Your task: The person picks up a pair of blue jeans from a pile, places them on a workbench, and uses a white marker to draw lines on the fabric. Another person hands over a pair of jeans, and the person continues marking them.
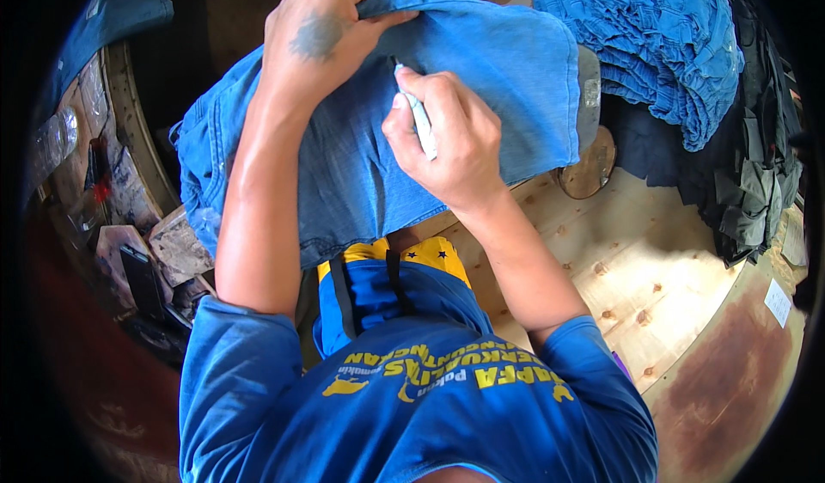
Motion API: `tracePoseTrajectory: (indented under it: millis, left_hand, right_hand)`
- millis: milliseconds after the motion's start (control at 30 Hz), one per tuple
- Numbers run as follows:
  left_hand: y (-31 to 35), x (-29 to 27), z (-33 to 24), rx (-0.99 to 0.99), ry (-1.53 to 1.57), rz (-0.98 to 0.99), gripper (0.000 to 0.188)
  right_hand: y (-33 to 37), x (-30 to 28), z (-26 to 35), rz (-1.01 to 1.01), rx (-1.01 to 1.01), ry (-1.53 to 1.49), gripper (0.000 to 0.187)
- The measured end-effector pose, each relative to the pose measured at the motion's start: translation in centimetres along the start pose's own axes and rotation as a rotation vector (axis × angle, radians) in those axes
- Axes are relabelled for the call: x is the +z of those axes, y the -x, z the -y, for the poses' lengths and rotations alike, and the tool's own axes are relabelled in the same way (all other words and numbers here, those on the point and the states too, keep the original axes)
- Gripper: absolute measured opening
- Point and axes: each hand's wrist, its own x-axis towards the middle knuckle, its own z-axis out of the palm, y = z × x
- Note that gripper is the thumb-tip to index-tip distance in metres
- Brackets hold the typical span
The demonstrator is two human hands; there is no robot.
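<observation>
A piece of blue denim clothing (507, 88) lies spread in front of me over a dark rounded support (589, 96), whose end shows past the cloth on the right. My left hand (331, 36) pinches the far edge of the denim between thumb and fingers. In my right hand (451, 131) is a slim white pen (418, 115), held as for writing. Its dark tip points up and left, at the denim just below my left fingers. I cannot tell whether the tip touches the cloth.
A pile of blue denim (644, 45) is heaped at the far right, with dark cloth (739, 174) hanging beside and below it. Pale wooden boards (627, 285) lie on the right. On the left a dark phone-like object (142, 281) stands among wooden pieces (180, 247).
</observation>
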Motion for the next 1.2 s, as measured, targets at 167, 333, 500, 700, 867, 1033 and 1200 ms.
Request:
tracePoseTrajectory:
  millis: [167, 333, 500, 700, 867, 1033, 1200]
  left_hand:
    - [0.0, -0.2, 0.1, 0.021, 0.014, 0.013, 0.033]
    - [-0.1, -0.8, -1.2, -0.001, 0.019, -0.008, 0.032]
    - [-0.1, -1.8, -2.6, -0.114, 0.023, 0.089, 0.030]
    - [-0.1, -1.8, -3.0, -0.127, 0.018, 0.062, 0.032]
    - [0.1, -1.9, -3.0, -0.138, 0.025, 0.076, 0.032]
    - [0.1, -0.6, -1.7, -0.088, 0.022, 0.049, 0.033]
    - [0.2, -0.5, -0.8, 0.106, -0.094, -0.095, 0.036]
  right_hand:
    - [-0.2, 0.4, 0.0, -0.004, -0.016, 0.039, 0.024]
    - [0.3, -0.3, 0.4, 0.036, -0.014, 0.028, 0.026]
    - [1.6, -0.9, 1.1, 0.042, 0.008, -0.004, 0.028]
    - [3.1, -1.1, 1.5, 0.025, 0.017, -0.018, 0.031]
    - [3.9, -1.4, 2.1, 0.032, 0.049, 0.000, 0.028]
    - [5.4, -1.5, 2.1, 0.032, 0.043, 0.022, 0.033]
    - [5.6, -2.4, 3.1, 0.034, 0.062, -0.012, 0.035]
